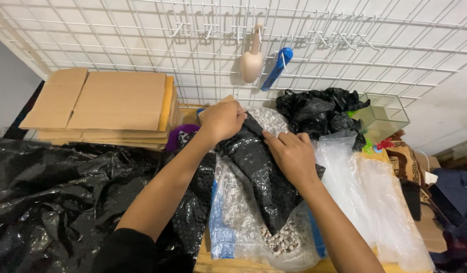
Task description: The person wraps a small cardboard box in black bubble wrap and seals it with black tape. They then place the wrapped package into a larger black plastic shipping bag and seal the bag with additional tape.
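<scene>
My left hand (222,120) is closed on the upper edge of a sheet of black bubble wrap (261,177) in the middle of the view. My right hand (291,154) presses flat on the same sheet, fingers spread, just right of the left hand. The black wrap lies over a clear plastic bag of small pale pebbles (279,240), which shows below and above it. A cardboard corner (220,102) peeks out behind my left hand.
Flat cardboard sheets (109,101) are stacked at the back left. Black plastic sheeting (51,197) covers the left side. Clear plastic bags (375,197) lie at the right. A crumpled black bag (319,111) and a glass tank (385,114) stand behind. A beige scoop (252,58) and blue tool (277,68) hang on the wire grid.
</scene>
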